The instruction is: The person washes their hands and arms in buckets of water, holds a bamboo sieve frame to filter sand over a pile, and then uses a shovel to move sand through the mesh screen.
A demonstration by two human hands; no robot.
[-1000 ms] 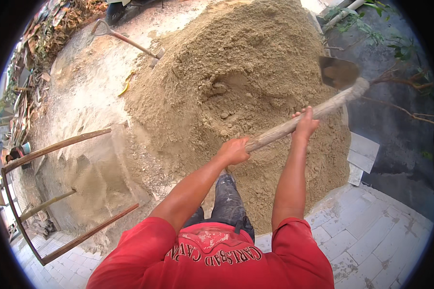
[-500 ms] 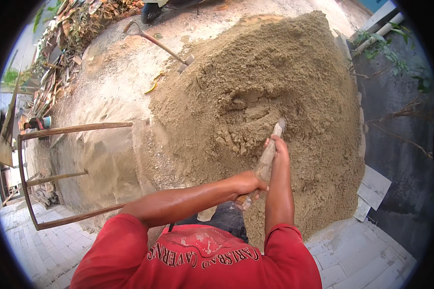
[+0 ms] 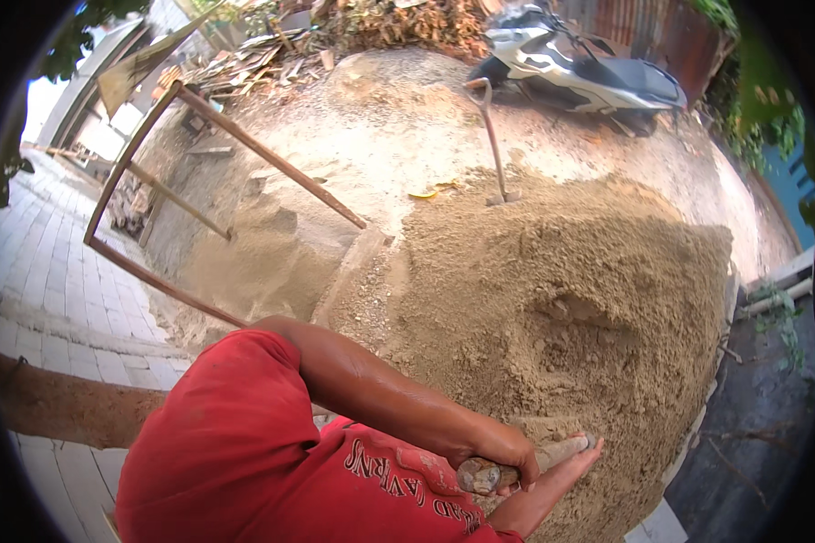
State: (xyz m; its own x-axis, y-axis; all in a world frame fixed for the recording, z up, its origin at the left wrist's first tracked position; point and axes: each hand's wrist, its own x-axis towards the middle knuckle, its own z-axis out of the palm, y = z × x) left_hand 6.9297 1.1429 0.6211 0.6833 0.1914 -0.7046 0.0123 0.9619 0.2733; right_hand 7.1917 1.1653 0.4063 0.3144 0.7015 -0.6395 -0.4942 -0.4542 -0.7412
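left hand (image 3: pixel 496 452): closed around handle (image 3: pixel 516 466) end | right hand (image 3: pixel 566 466): fingers loosely curled under handle | handle laid against sand (image 3: pixel 570 299)

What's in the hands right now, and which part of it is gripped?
A wooden shovel handle. The left hand wraps it near the butt end; the right hand supports it from below, further along. The blade is out of sight in the sand pile.

Hands (image 3: pixel 507 457) gripping wooden handle (image 3: pixel 525 463), sand pile (image 3: pixel 589 299)
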